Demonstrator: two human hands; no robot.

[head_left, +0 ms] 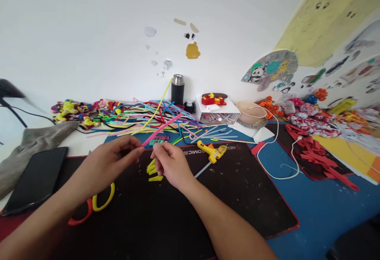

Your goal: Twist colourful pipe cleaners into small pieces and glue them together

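Note:
My left hand pinches one end of a pink pipe cleaner between thumb and fingertips; its free end slants up and to the right. Close beside it, my right hand has its fingers closed together. Whether it holds anything is hidden. Several short folded yellow pipe cleaner pieces lie on the black mat just left of the right hand. A small teal and pink object is beyond my fingertips. Under my left forearm lie scissors with red and yellow handles, partly covered.
A yellow glue gun rests on the mat to the right. Behind are a pile of colourful pipe cleaners, a black thermos and a white box. A black phone lies left; a white cable curls right.

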